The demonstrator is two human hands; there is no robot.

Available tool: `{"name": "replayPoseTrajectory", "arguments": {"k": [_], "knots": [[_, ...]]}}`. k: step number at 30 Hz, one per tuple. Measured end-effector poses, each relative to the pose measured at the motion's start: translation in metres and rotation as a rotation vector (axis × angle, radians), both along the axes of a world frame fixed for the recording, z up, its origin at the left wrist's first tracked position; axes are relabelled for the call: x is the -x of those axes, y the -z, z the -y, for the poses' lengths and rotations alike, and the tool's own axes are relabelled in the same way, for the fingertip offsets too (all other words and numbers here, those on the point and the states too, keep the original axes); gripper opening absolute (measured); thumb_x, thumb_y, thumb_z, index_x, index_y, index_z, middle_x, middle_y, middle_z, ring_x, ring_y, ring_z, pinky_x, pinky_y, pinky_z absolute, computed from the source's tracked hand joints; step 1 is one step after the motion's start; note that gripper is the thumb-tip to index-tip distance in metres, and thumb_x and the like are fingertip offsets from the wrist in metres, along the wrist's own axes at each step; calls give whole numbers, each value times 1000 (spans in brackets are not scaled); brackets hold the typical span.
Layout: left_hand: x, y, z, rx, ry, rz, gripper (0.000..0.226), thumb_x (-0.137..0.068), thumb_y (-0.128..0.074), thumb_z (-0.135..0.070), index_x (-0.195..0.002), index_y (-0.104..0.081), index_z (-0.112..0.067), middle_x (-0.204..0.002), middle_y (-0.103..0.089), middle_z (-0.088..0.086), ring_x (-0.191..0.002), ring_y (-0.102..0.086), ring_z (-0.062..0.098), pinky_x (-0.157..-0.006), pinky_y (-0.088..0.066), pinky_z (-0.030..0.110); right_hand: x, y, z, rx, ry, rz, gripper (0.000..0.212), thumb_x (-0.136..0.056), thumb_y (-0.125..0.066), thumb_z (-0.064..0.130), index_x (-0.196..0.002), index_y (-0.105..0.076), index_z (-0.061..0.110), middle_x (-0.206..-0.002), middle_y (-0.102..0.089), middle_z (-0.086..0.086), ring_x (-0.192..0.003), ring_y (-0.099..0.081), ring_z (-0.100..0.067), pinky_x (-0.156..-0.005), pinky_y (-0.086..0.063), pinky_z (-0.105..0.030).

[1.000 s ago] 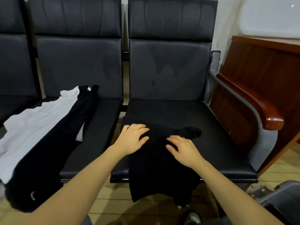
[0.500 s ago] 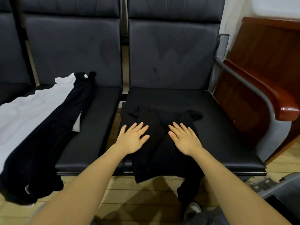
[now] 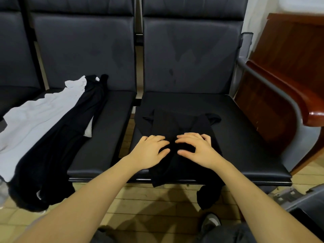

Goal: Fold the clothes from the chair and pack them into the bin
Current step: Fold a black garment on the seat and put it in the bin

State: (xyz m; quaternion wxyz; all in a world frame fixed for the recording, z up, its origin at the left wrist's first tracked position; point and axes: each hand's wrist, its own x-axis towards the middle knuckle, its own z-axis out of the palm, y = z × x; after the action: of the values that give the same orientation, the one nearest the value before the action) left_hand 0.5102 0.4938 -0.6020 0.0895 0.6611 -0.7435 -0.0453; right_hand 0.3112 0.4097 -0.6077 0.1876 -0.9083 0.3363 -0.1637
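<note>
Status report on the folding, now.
Left hand and right hand both pressing the black garment on the right seat. Two garments waiting on the left seat. Nothing blocking.

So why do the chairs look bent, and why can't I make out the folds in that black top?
Head view: the wide-angle lens bows the chair backs and armrest; dim light leaves the black garment nearly featureless against the dark seat; both hands look sharp; soft arm shadows fall on the floor.

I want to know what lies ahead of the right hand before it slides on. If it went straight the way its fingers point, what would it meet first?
The right hand rests on the black garment, fingers aimed forward and slightly left. It would first cross more of that garment, then probably bare seat and the backrest; depth is unclear.
</note>
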Motion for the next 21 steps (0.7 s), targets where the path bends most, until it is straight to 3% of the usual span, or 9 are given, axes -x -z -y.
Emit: {"name": "replayPoseTrajectory", "arguments": {"k": [4,8,10,13,17,19,21], "knots": [[-5,8,-12,-168,16,39,50,-101,-29,-44,-149,-23,-31,-159,-10,-8,-146,-6,13,-115,-7,37,0,3,-5,73,-35,-42,5,-88,-65,30,-93,-65,32,-115,-56,24,-126,-35,4,-100,-3,-23],[-15,15,-5,-215,-39,17,50,-102,-24,-43,-150,-13,-35,-159,0,-11,-146,5,13,-117,1,40,-7,-1,-8,125,50,145,3,-91,-61,23,-94,-62,24,-94,-60,16,-98,-50,6,-105,0,-15],[-23,18,2,-191,-65,1,49,-102,-21,-43,-150,-13,-36,-159,-1,-12,-146,4,13,-117,3,40,-13,-4,-7,172,85,184,3,-93,-59,24,-94,-61,22,-87,-62,12,-85,-54,0,-106,-7,-17],[-34,21,8,-175,-103,-86,47,-103,-17,-43,-149,-18,-36,-159,-2,-11,-146,3,12,-117,4,39,-24,-2,-3,228,177,225,6,-92,-60,25,-93,-63,20,-85,-64,11,-74,-52,-3,-93,-18,-20],[-33,17,4,-8,-104,-170,50,-100,-20,-50,-144,-35,-31,-154,-22,-7,-142,-13,14,-112,-7,32,-39,4,1,271,325,205,8,-92,-61,26,-92,-65,19,-82,-61,9,-69,-50,-5,-82,-18,-22],[-30,10,-1,99,-90,-193,65,-89,-17,-62,-135,-47,-28,-134,-39,-8,-125,-31,13,-103,-18,29,-42,8,2,272,354,153,9,-91,-61,25,-96,-66,20,-87,-59,9,-81,-55,-10,-82,-16,-22],[-28,5,-7,160,-49,-215,63,-82,-23,-66,-117,-57,-25,-111,-42,-11,-106,-39,10,-95,-27,28,-43,10,0,311,316,158,10,-88,-64,22,-98,-66,21,-92,-55,7,-89,-51,-13,-82,-15,-22]]}}
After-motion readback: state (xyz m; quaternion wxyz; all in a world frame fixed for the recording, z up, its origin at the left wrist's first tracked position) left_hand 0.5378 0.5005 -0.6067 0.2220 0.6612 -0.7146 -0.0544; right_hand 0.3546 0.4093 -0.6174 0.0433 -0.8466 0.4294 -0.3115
